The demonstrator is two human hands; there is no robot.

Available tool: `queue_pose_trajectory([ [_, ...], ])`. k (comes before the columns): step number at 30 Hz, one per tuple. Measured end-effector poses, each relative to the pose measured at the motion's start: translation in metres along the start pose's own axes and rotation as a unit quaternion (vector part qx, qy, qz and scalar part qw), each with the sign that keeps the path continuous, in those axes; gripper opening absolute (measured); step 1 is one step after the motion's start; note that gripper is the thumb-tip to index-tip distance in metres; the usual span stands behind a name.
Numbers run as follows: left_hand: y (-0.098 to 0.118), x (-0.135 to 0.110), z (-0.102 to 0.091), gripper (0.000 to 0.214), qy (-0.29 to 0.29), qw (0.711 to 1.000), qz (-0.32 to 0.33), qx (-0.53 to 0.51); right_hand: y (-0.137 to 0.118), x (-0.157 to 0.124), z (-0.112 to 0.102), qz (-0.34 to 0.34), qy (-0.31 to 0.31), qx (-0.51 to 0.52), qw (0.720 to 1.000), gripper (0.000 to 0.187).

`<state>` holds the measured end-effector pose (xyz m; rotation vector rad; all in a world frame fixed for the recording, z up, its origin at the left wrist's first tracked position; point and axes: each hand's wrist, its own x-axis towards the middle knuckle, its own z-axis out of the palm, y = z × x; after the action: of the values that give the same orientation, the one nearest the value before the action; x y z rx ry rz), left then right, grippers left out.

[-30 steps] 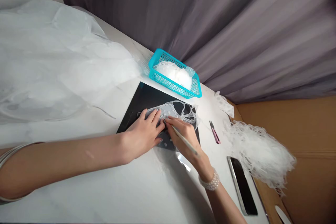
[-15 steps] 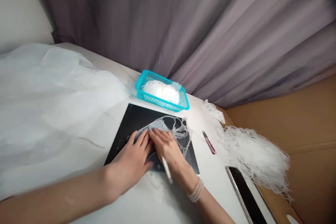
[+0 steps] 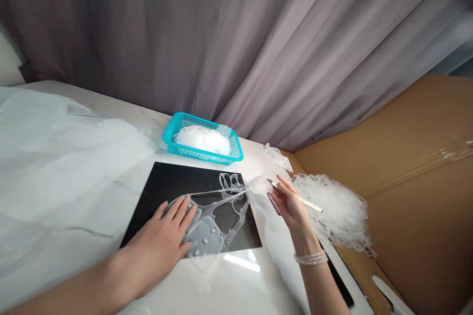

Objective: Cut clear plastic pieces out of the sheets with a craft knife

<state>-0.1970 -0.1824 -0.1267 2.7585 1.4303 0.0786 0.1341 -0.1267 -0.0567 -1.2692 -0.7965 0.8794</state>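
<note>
My left hand (image 3: pixel 158 234) lies flat, fingers spread, pressing a sheer cut-out sheet (image 3: pixel 205 237) with small pale pieces on it against a black board (image 3: pixel 166 179). To its right, my right hand (image 3: pixel 290 202) holds a slim white pen-like tool (image 3: pixel 312 205) with a dark tip. At the same fingertips is a bunched sheer white piece (image 3: pixel 258 185). Stretched strips run from this piece back to the sheet under my left hand. Pink thread snips (image 3: pixel 273 204) lie partly hidden behind my right hand.
A turquoise basket (image 3: pixel 203 159) with white material stands behind the board. White sheer fabric (image 3: pixel 66 167) spreads over the left. Right of my hand are a heap of lacy white scraps (image 3: pixel 332 211) and a dark flat device (image 3: pixel 338 275), partly covered by my forearm.
My right hand has moved from the board to the right, drawing sheer strips taut from the sheet. My left hand stays flat on the sheet. The view has shifted rightward.
</note>
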Motion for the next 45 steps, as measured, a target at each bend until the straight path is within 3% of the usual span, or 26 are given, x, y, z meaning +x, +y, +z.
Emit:
queue_pose_trajectory([
  [2,-0.004,0.001,-0.013,0.058,0.002,0.999,0.002,-0.039,-0.001,-0.005,0.001,0.015,-0.011,0.015,1.000,0.035],
  [5,-0.012,0.008,-0.048,0.045,0.000,0.980,-0.009,-0.199,0.000,-0.035,0.029,0.015,-0.063,0.041,0.997,0.037],
  [6,-0.014,0.012,-0.061,0.045,-0.004,0.958,-0.029,-0.285,-0.001,-0.049,0.042,0.003,-0.091,0.032,0.995,0.036],
  [7,-0.015,0.016,-0.072,0.051,-0.012,0.919,-0.065,-0.389,-0.002,-0.064,0.054,-0.017,-0.119,0.006,0.993,0.035],
  [8,-0.015,0.021,-0.082,0.057,-0.024,0.856,-0.096,-0.508,-0.004,-0.080,0.065,-0.045,-0.145,-0.035,0.988,0.033],
  [10,-0.013,0.029,-0.089,0.063,-0.070,0.677,-0.140,-0.719,-0.010,-0.110,0.079,-0.108,-0.204,-0.138,0.963,0.030],
  [11,-0.012,0.032,-0.088,0.063,-0.091,0.586,-0.155,-0.790,-0.013,-0.123,0.082,-0.131,-0.243,-0.183,0.943,0.032],
  [12,-0.011,0.034,-0.084,0.061,-0.105,0.512,-0.169,-0.835,-0.015,-0.132,0.083,-0.146,-0.283,-0.213,0.924,0.039],
  [13,-0.011,0.034,-0.078,0.057,-0.109,0.465,-0.183,-0.859,-0.016,-0.138,0.083,-0.149,-0.315,-0.227,0.909,0.050],
  [14,-0.011,0.034,-0.072,0.050,-0.102,0.445,-0.197,-0.867,-0.017,-0.140,0.082,-0.145,-0.330,-0.226,0.905,0.063],
  [15,-0.011,0.033,-0.066,0.043,-0.092,0.448,-0.207,-0.865,-0.017,-0.138,0.080,-0.140,-0.324,-0.215,0.911,0.075],
  [17,-0.012,0.030,-0.057,0.034,-0.086,0.482,-0.208,-0.847,-0.014,-0.124,0.080,-0.135,-0.262,-0.186,0.937,0.085],
  [19,-0.011,0.027,-0.056,0.032,-0.089,0.528,-0.203,-0.820,-0.008,-0.105,0.084,-0.142,-0.205,-0.189,0.950,0.071],
  [20,-0.011,0.025,-0.057,0.031,-0.089,0.548,-0.201,-0.807,-0.005,-0.096,0.089,-0.149,-0.204,-0.202,0.946,0.059],
  [23,-0.009,0.023,-0.064,0.030,-0.079,0.602,-0.180,-0.774,0.010,-0.079,0.104,-0.166,-0.313,-0.236,0.905,0.033],
  [25,-0.010,0.023,-0.068,0.029,-0.073,0.635,-0.167,-0.751,0.021,-0.075,0.111,-0.171,-0.386,-0.240,0.874,0.029],
  [27,-0.011,0.024,-0.070,0.031,-0.067,0.655,-0.171,-0.733,0.032,-0.075,0.113,-0.174,-0.409,-0.242,0.862,0.026],
  [32,-0.013,0.025,-0.070,0.038,-0.048,0.649,-0.197,-0.733,0.042,-0.077,0.106,-0.167,-0.402,-0.219,0.873,0.022],
  [39,-0.013,0.029,-0.065,0.040,-0.111,0.550,-0.213,-0.800,0.040,-0.081,0.109,-0.175,-0.402,-0.204,0.875,0.020],
  [42,-0.012,0.034,-0.061,0.040,-0.114,0.569,-0.222,-0.784,0.041,-0.085,0.111,-0.179,-0.406,-0.200,0.874,0.021],
  [45,-0.008,0.035,-0.064,0.032,-0.078,0.629,-0.212,-0.743,0.045,-0.082,0.107,-0.212,-0.415,-0.246,0.849,0.021],
])
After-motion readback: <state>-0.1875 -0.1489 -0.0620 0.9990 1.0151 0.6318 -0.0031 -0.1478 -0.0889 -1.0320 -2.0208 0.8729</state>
